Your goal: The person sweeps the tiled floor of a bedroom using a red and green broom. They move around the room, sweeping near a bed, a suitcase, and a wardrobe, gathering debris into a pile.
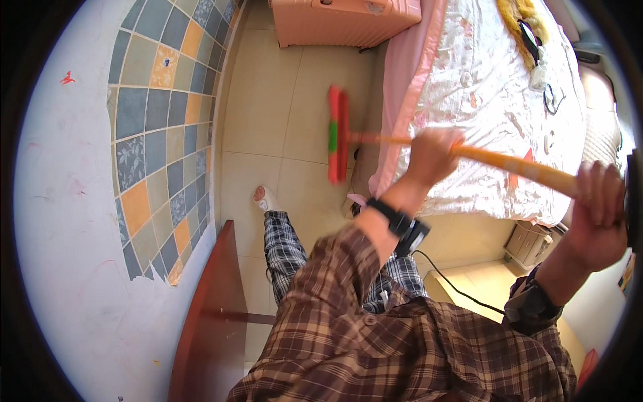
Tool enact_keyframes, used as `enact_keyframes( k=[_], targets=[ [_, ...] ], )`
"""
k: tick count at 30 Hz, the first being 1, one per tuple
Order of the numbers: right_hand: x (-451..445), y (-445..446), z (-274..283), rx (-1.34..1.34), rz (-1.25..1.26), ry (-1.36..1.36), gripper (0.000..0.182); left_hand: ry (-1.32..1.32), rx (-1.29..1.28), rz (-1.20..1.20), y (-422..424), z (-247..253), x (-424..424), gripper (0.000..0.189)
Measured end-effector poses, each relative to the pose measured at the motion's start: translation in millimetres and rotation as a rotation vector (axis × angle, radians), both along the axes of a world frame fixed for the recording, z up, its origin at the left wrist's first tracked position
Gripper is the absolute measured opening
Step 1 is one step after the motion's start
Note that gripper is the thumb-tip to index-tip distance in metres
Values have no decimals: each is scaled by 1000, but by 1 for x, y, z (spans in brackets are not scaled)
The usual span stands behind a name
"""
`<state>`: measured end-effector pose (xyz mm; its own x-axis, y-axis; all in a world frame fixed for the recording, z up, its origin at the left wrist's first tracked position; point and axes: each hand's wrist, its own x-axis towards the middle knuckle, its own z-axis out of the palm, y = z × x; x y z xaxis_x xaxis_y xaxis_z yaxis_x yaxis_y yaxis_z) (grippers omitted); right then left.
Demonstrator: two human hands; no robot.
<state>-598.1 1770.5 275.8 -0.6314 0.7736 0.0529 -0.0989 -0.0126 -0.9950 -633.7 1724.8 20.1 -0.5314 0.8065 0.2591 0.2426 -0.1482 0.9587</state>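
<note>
My left hand (pixel 436 155) grips the middle of an orange pole (pixel 517 167). Around the pole's upper end, at the far right, my right hand (pixel 600 216) is closed. The pole belongs to a long-handled floor mop or squeegee; its narrow red head (pixel 342 135) has a green middle and is motion-blurred. That head is over the tiled floor (pixel 261 120), left of the bed; whether it touches the tiles I cannot tell. The pole crosses above the edge of the bed (pixel 452 100).
A pink suitcase (pixel 346 25) stands at the far end of the floor strip. The tile-patterned wall (pixel 161 115) bounds the left. A reddish-brown board (pixel 211 321) stands beside me. My slippered foot (pixel 265 200) is on the floor. A small cabinet (pixel 527 242) sits past the bed's near end.
</note>
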Motion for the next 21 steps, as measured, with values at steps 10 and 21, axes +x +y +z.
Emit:
enact_keyframes(
  k=[10,21],
  targets=[
    [-13,-18,-137,-445,-189,-153,19,-214,-464,-30,-111,-86,46,8],
    [1,25,-21,102,13,52,22,-4,1,-79,49,-14,-22,5]
  ],
)
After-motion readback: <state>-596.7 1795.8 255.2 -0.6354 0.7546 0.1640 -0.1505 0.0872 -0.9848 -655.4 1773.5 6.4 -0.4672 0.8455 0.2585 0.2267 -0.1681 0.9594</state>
